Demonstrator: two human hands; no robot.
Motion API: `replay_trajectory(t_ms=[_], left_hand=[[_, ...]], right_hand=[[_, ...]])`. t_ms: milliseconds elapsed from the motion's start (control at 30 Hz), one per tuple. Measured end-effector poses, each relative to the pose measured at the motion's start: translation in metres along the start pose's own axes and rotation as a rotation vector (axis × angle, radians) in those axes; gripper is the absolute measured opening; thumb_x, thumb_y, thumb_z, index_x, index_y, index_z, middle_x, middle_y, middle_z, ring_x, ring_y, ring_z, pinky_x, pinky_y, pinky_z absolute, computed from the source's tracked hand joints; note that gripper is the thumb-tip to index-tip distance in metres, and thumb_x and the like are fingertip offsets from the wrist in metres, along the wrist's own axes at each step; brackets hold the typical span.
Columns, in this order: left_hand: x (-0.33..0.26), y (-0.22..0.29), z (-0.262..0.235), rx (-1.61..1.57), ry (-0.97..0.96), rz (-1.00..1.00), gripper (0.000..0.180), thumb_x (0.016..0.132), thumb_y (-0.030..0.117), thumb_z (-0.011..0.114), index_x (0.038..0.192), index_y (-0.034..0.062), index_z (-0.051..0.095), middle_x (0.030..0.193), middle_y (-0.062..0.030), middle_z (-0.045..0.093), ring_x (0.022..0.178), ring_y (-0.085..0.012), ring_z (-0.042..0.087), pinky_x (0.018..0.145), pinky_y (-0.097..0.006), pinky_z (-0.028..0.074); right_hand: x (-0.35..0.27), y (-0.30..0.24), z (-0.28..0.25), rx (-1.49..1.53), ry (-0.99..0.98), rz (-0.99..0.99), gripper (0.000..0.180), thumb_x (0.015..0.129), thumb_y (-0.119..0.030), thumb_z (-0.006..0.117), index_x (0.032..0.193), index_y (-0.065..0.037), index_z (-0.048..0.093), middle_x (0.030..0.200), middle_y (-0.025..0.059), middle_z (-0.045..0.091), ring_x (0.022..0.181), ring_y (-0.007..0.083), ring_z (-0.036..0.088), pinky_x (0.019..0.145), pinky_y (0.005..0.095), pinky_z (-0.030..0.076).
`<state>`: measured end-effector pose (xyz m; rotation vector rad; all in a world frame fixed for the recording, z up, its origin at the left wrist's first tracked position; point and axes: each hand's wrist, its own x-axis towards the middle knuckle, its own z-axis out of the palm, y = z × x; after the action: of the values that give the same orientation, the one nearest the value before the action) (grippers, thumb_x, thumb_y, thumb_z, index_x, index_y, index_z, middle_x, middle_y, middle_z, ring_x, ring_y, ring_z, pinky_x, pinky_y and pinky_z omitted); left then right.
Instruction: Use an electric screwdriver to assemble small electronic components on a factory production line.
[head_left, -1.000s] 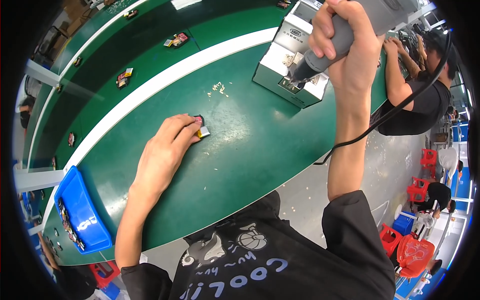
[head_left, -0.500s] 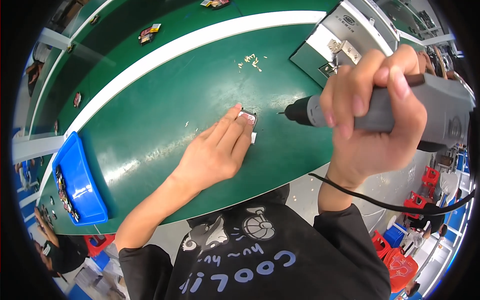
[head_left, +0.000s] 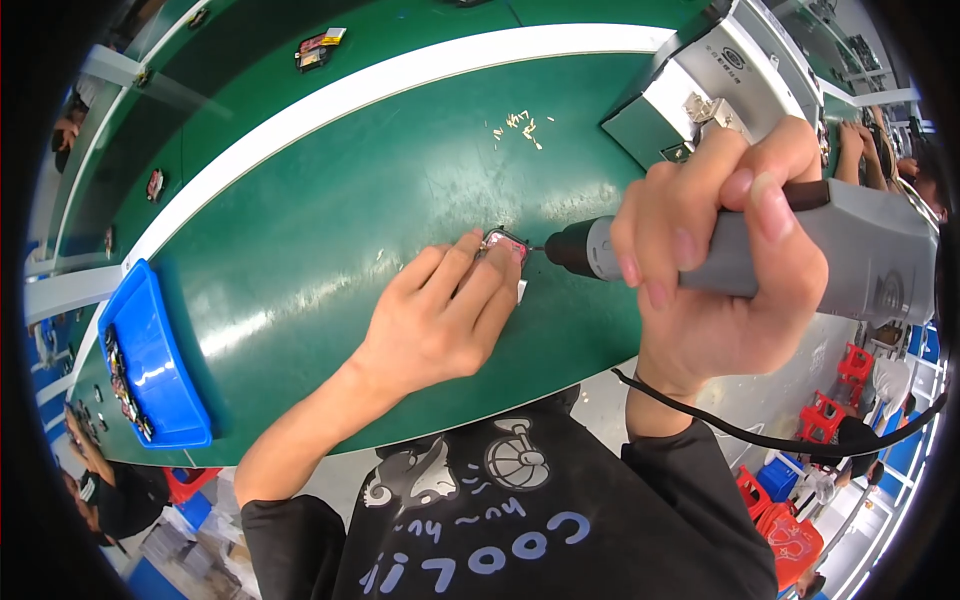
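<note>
Partly covering a small dark-rimmed device (head_left: 509,241) on the green table (head_left: 320,240) with slightly spread fingers of the left hand (head_left: 430,318), hiding any pinch beneath. Clamping the right hand (head_left: 728,285) around a gray powered screwdriver (head_left: 865,240), pointing its bit (head_left: 538,248) right beside the device.

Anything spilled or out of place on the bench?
Yes: loose pale slivers lie scattered on the green bench, beyond the small device under the left hand and left of the silvery box. They look odd lying outside any container; too small to identify.
</note>
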<state>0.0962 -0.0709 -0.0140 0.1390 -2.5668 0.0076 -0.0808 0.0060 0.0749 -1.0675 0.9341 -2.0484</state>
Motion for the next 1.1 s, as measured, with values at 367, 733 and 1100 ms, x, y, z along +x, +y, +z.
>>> replay_trajectory(t_ms=[367, 733, 1100], left_hand=[[0.005, -0.001, 0.007, 0.046, 0.07, 0.042, 0.007, 0.077, 0.002, 0.071, 0.082, -0.0017, 0.067, 0.085, -0.0111, 0.063, 0.083, -0.0261, 0.068, 0.063, -0.031, 0.05], [0.005, -0.002, 0.01, 0.032, 0.08, 0.053, 0.006, 0.078, 0.001, 0.07, 0.077, -0.0005, 0.064, 0.083, -0.0105, 0.062, 0.081, -0.0248, 0.067, 0.064, -0.031, 0.049], [0.009, -0.001, 0.008, 0.015, 0.022, 0.035, 0.011, 0.067, 0.004, 0.067, 0.076, -0.0017, 0.063, 0.082, -0.0126, 0.06, 0.086, -0.0273, 0.065, 0.071, -0.033, 0.05]], right_hand=[[0.004, 0.007, -0.009, -0.051, -0.056, 0.015, 0.013, 0.1, -0.017, 0.039, 0.096, -0.005, 0.042, 0.067, 0.0094, 0.047, 0.039, 0.0152, 0.039, 0.042, 0.033, 0.039], [0.001, 0.015, -0.01, -0.04, -0.029, 0.073, 0.011, 0.099, -0.016, 0.04, 0.097, -0.005, 0.044, 0.066, 0.0094, 0.046, 0.038, 0.015, 0.038, 0.041, 0.0326, 0.038], [0.003, 0.018, 0.001, -0.223, -0.035, 0.126, 0.013, 0.094, -0.013, 0.046, 0.091, -0.008, 0.035, 0.061, 0.0071, 0.043, 0.04, 0.0138, 0.035, 0.042, 0.0314, 0.038]])
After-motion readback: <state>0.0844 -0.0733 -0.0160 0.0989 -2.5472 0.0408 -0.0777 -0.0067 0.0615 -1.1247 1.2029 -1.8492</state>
